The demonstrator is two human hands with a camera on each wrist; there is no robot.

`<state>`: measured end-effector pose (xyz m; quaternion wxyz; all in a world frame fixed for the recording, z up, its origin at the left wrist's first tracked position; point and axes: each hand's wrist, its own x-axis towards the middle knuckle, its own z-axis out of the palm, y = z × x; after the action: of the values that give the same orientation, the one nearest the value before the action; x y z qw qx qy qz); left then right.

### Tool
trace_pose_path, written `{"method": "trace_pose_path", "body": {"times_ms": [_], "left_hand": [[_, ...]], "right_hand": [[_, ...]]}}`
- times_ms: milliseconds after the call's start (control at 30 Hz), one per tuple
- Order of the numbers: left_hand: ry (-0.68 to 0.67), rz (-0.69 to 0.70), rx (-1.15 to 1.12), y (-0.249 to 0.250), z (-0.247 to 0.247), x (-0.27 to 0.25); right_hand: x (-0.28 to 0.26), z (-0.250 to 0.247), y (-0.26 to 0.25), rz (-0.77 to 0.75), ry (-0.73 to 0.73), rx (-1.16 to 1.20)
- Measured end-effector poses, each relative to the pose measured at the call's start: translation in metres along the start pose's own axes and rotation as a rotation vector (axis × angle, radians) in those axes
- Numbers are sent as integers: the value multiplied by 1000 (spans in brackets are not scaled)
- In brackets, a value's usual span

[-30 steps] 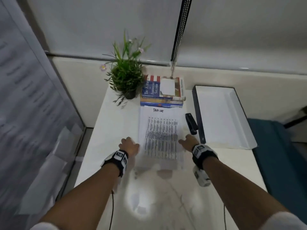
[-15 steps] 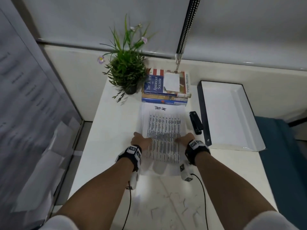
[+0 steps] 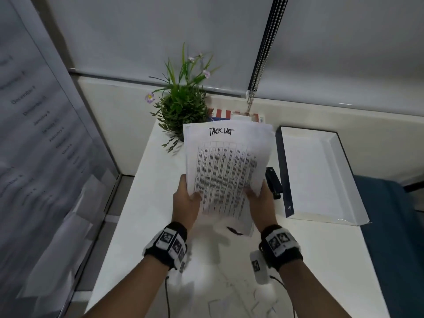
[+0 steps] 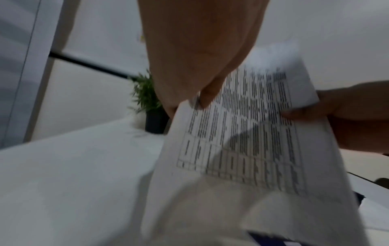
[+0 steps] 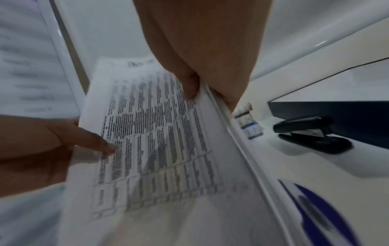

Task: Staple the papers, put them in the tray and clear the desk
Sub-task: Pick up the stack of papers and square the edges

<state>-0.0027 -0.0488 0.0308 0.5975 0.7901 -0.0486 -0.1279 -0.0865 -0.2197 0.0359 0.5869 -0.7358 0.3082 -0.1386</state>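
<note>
- Above the white desk (image 3: 142,203), the papers (image 3: 227,161) are lifted and tilted, the heading at the far end and the lower edge near the person.
- The left hand (image 3: 185,203) holds the left edge of the sheets, the thumb on the printed face and the fingers behind.
- The right hand (image 3: 261,200) pinches the right edge in the same way, so the stack lies between the two hands.
- The sheets seem light, thin and floppy; they are fanned out of line at the top, so I think they can slide apart easily.
- A hold on both long edges, low on the stack, looks best for squaring them.
- The black stapler (image 3: 273,181) lies on the desk just right of the papers, beside the tray (image 3: 337,180).
</note>
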Motion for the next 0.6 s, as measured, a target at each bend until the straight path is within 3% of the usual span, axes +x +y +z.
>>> {"method": "trace_pose_path", "body": {"times_ms": [133,400,600], "left_hand": [[50,132,-139,19,-16,-14],[21,150,-205,22,-22,-7],[72,180,-246,40,-27,-12]], "right_hand": [[-18,4,-25,-122,27,151],[-16,3,-22,-145,98,220],[-23,1,-32,-207,79,255]]}}
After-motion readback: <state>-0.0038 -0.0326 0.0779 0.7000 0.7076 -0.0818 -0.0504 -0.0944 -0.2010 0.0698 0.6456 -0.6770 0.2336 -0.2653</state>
